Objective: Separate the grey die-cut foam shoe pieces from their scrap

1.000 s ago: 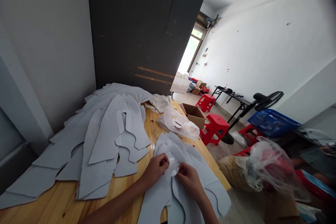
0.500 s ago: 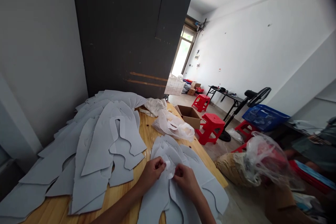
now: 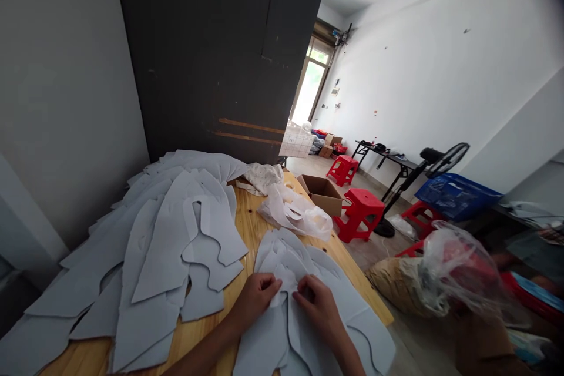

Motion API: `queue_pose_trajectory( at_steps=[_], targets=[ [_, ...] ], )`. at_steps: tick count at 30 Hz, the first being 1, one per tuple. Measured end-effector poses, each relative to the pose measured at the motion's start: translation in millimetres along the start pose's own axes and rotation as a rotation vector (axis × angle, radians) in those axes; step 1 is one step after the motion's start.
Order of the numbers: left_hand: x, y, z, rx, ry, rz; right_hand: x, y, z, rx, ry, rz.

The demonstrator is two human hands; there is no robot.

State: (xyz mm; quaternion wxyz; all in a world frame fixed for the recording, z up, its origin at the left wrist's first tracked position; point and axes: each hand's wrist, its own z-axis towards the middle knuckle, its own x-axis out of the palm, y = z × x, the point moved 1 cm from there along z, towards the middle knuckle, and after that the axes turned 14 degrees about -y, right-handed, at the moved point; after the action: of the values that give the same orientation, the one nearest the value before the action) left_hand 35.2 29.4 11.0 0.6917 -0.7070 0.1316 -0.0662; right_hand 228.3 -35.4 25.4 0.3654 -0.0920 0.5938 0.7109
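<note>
This looks like a small, makeshift workshop. A pale, knotty wooden table (image 3: 247, 211) at the bottom of the frame bears layered heaps of matching white sheets with curved cut-out edges (image 3: 161, 258), which suggests repeated handwork. Right of centre stand red plastic stools (image 3: 363, 200), an open brown cardboard box (image 3: 321, 205) and a black pedestal fan (image 3: 447, 160), with a blue plastic crate (image 3: 458, 197) beside the fan. Scuffed, plain white wall (image 3: 423, 70) fills the upper right.

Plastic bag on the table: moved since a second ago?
No. The bag keeps its place beside the right edge of the table; only the camera view shifted.
</note>
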Motion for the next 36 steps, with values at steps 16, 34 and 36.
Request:
queue_pose_trajectory(
  at_steps=[16,34,36],
  targets=[
    [-8.5,-3,-3,-0.163,0.020,0.085,11,-8,-5,0.052,-0.044,0.035],
    [6.0,-7,-47,-0.285,-0.028,0.186,18,-14,-5,-0.024,-0.084,0.095],
    [7.9,-2,-57,-0.288,-0.051,0.200,18,-13,-5,-0.026,-0.090,0.093]
  ],
)
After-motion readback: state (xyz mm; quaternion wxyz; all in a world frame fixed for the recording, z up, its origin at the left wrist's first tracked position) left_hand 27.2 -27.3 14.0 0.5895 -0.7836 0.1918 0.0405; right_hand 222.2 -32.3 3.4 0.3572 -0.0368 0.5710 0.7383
